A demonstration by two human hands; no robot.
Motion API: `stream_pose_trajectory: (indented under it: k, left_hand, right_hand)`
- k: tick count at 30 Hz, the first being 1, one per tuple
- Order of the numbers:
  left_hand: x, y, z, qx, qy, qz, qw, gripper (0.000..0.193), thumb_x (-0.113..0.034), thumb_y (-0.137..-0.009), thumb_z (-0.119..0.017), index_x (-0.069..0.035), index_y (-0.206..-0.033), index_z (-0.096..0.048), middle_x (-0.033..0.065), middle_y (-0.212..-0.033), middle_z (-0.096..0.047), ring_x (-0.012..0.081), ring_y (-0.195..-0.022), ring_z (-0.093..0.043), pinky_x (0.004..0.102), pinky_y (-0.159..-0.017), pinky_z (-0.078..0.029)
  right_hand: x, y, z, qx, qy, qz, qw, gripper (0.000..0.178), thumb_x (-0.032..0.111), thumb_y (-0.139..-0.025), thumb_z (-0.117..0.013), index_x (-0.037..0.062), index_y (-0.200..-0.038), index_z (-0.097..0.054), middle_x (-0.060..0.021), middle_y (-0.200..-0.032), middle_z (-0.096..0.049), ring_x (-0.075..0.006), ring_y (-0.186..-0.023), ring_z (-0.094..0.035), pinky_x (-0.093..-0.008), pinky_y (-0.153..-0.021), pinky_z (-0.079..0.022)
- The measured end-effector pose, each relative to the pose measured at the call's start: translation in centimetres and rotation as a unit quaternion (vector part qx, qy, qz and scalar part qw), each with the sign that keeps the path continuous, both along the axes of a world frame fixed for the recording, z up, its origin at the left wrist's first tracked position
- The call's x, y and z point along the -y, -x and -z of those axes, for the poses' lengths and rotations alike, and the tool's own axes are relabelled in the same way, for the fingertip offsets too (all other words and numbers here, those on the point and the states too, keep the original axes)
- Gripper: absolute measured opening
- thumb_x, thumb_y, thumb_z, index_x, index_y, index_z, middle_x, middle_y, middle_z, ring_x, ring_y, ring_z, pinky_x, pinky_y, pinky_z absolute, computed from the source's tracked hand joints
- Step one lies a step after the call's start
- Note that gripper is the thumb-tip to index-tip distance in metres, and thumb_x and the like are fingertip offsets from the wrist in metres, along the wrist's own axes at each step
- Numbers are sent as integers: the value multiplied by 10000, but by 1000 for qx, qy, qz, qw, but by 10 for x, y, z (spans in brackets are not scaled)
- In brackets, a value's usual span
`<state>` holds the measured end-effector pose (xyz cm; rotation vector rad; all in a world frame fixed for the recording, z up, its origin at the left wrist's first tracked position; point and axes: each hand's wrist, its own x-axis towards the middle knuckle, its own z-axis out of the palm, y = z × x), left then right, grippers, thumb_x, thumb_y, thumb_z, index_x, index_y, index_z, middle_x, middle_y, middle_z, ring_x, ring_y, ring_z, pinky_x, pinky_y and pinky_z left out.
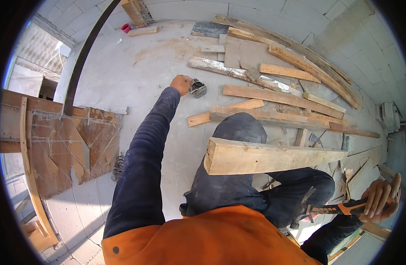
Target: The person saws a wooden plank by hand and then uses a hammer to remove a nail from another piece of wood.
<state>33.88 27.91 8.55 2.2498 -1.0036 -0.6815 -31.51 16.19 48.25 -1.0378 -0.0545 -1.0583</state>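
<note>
My left hand (182, 84) reaches far forward to a small, dark-looking container (197, 88) on the grey floor. Its fingers are curled closed at the container's near-left edge; the fingertips are partly hidden, and I cannot make out the contents. At the lower right, my right hand (379, 201) grips the black and orange handle of a claw hammer (331, 209), whose metal head points left. A squared timber beam (273, 157) lies across my bent legs, its sawn end towards the left.
Several loose boards (282, 98) lie on the floor ahead and to the right, beside a pale block wall (273, 11). A patched wooden panel (75, 145) and a dark upright bar (81, 62) stand left. A red cup-like object (125, 28) lies far left.
</note>
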Motion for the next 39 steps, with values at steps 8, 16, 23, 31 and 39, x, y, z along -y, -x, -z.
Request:
stream_pose_trajectory:
  k: [8,16,23,31,39]
  left_hand:
    - [1,71,-94,-184,124,48,974,688,-392,-1004,-643,47,-1502,-463,228,-1469,-561,288,-1342,-565,372,-1072,-469]
    - [-122,205,-240,-247,192,135,940,1066,-798,-814,-659,30,-1459,-468,139,-1208,-606,183,-1048,-618,311,-883,-510]
    - [-107,267,-276,-205,138,-6,969,679,-495,-915,-698,-7,-1347,-506,110,-980,-655,151,-715,-637,241,-539,-485]
    - [-104,280,-284,-191,134,-35,972,542,-406,-943,-636,8,-1271,-515,112,-947,-662,142,-661,-628,247,-519,-498]
    - [-95,286,-292,-187,100,-54,976,519,-419,-950,-641,-15,-1253,-518,87,-1013,-645,138,-769,-652,255,-532,-519]
  right_hand:
    - [3,51,-28,-91,115,160,976,415,465,-979,-690,78,-941,-545,-29,-621,-584,-130,-509,-631,-280,-514,-565]
    - [16,89,45,43,-8,308,950,368,457,-947,-593,121,-848,-476,28,-541,-464,-100,-442,-488,-272,-479,-470]
    - [56,104,132,83,-124,377,914,425,527,-945,-561,117,-852,-495,55,-529,-388,-80,-437,-379,-243,-428,-375]
    - [103,131,164,73,-156,330,928,474,546,-972,-493,80,-907,-548,57,-529,-389,-100,-433,-375,-281,-437,-380]
    - [157,140,177,37,-108,180,977,649,569,-990,-466,-34,-1175,-619,64,-543,-400,-76,-444,-402,-253,-452,-407]
